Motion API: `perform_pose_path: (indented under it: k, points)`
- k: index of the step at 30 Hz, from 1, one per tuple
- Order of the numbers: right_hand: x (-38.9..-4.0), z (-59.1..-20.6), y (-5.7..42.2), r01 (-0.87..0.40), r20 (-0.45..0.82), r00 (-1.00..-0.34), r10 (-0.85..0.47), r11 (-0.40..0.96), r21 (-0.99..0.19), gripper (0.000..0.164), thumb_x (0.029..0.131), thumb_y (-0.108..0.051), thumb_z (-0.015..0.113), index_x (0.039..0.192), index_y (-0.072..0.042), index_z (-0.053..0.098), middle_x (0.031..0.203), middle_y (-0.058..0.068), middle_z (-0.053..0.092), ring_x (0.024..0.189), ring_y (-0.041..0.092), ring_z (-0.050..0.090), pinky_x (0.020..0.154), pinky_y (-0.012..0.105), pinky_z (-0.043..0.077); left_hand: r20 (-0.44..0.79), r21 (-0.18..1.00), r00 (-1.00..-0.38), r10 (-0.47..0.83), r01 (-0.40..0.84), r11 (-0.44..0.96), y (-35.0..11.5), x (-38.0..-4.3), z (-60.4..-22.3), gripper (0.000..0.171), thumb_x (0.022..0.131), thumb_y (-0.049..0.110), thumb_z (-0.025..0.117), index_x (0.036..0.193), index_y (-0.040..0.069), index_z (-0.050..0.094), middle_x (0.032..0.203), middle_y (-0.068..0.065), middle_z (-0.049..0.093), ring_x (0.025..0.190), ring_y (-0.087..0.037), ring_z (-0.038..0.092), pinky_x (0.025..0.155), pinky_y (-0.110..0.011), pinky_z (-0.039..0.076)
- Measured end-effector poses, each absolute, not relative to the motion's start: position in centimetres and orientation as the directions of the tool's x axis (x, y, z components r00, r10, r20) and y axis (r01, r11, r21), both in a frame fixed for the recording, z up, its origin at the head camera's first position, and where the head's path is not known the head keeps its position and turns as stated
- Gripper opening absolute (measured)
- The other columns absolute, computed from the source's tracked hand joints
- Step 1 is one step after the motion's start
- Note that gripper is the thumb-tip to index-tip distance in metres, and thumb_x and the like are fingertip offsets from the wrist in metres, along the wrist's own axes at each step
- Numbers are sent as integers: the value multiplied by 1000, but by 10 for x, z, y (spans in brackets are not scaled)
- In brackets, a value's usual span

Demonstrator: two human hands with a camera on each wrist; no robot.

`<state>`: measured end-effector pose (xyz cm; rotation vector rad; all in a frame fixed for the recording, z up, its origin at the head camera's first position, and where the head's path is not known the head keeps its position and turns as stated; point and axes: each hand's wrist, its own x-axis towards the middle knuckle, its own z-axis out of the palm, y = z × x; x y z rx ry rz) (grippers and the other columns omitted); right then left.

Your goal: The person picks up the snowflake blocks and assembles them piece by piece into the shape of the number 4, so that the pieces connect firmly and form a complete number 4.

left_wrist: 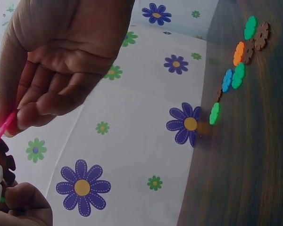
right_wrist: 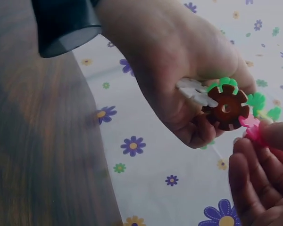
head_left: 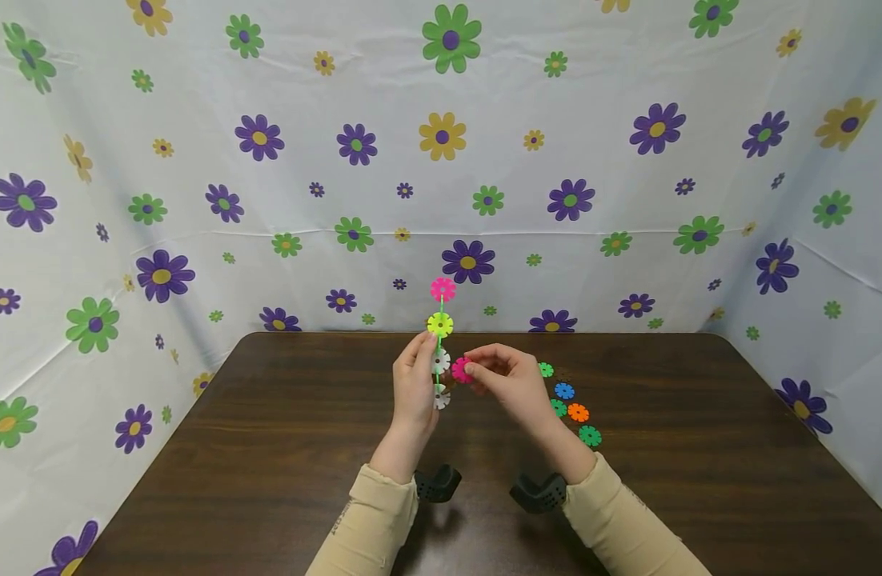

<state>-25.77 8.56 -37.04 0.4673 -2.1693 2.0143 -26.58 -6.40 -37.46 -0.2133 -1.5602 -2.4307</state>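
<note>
My left hand point(head_left: 414, 384) holds an upright chain of slotted, flower-shaped discs. At its top is a pink disc point(head_left: 443, 289), with a yellow disc point(head_left: 441, 325) below it and a white disc point(head_left: 442, 361) lower down. Thin green discs seen edge-on link them. A brown disc point(right_wrist: 221, 115) of the chain faces the right wrist view. Between thumb and fingers my right hand point(head_left: 516, 386) pinches another pink disc point(head_left: 461, 370), held against or very near the brown disc's edge; whether they are joined I cannot tell.
Loose discs lie on the dark wooden table point(head_left: 268, 448) right of my hands, among them a blue disc point(head_left: 564, 391), an orange disc point(head_left: 578, 413) and a green disc point(head_left: 590, 435). A flower-patterned cloth point(head_left: 383, 184) hangs behind. Black devices point(head_left: 540, 494) are on both wrists.
</note>
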Motion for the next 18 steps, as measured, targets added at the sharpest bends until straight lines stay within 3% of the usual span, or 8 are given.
perform_pose_path:
  k: [6, 18]
  points:
    - [-255, -372, 80, -393, 388, -914, -119, 16, -919, 11, 87, 8, 66, 97, 12, 67, 87, 24, 68, 62, 17, 65, 60, 30, 57, 227, 868, -962, -150, 270, -416, -64, -265, -374, 23, 101, 24, 54, 98, 5, 67, 72, -1, 50, 53, -8, 48, 47, -20, 45]
    - [-255, -379, 78, -490, 488, -863, -128, -17, -871, 9, 87, 2, 68, 94, 8, 68, 86, 22, 68, 62, 18, 67, 59, 35, 57, 247, 878, -952, -182, 299, -374, -60, -265, -378, 26, 101, 23, 54, 101, 0, 66, 71, -3, 49, 54, -7, 45, 46, -18, 40]
